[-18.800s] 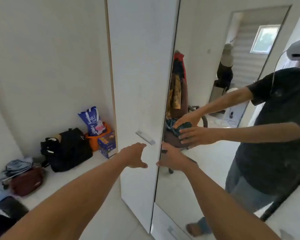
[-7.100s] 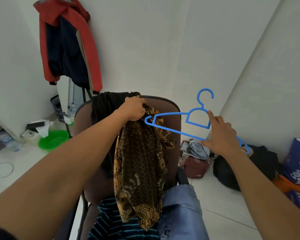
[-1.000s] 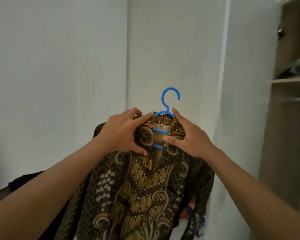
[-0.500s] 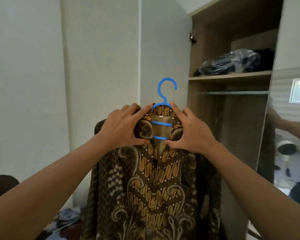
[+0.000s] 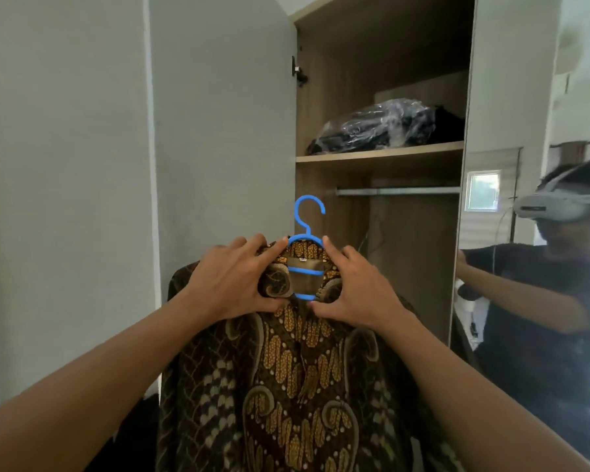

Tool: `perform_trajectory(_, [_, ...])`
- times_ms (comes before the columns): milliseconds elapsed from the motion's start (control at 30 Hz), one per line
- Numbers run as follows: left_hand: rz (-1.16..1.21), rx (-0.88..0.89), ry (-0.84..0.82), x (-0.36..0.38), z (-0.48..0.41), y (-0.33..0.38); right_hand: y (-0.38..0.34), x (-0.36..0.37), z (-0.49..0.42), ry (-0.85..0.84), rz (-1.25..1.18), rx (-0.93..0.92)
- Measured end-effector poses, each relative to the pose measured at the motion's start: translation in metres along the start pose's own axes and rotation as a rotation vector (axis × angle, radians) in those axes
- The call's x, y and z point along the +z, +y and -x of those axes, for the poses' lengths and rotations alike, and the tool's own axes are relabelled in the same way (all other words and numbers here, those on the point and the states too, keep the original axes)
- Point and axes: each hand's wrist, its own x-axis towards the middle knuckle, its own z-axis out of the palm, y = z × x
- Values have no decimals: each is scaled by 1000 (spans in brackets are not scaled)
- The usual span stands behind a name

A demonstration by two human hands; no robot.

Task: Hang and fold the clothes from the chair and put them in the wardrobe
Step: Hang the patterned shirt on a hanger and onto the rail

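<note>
Far left: plain white wall (image 5: 58,165), then the open wardrobe door (image 5: 218,131), swung out, its edge next to the cabinet opening.

Left hand (image 5: 234,279): grip closed on the left collar side of the batik shirt (image 5: 286,386), fingers curled over the fabric near the hanger neck, thumb under at the collar point.

Batik shirt: brown/gold pattern, already on the blue hanger (image 5: 307,247), held up in front of the wardrobe at chest height, front facing the camera, lower part hanging out of frame at the bottom. Hanger hook is upright and free, touching nothing. Two blue crossbars show inside the open collar.

Right hand (image 5: 356,291): grip closed on the right collar side, index finger up along the hanger shoulder, thumb pinching fabric below the lower crossbar. Both hands sit just beside each other, hanger neck between them.

Behind, right of centre: wardrobe (image 5: 382,80) interior, wood finish. Shelf (image 5: 378,153) carries a dark bundle in clear plastic wrap (image 5: 382,126). Metal hanging rail (image 5: 397,190) just under the shelf, bare in the part visible. Hanger hook is lower-left of the rail, apart from it.

Far right: mirror door (image 5: 525,267), reflecting the person in a dark tee with a head-worn headset (image 5: 566,202), arm stretched out.
</note>
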Motion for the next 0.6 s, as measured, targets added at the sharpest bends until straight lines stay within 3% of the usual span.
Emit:
perform_trajectory(133, [-72, 12, -11, 30, -43, -23, 19, 31, -46, -55, -100, 81])
perform_trajectory(400, [-160, 111, 4, 73, -117, -39, 61, 47, -91, 15, -125, 150])
perform_trajectory(600, [-240, 168, 16, 98, -168, -40, 94, 95, -130, 78, -382, 211])
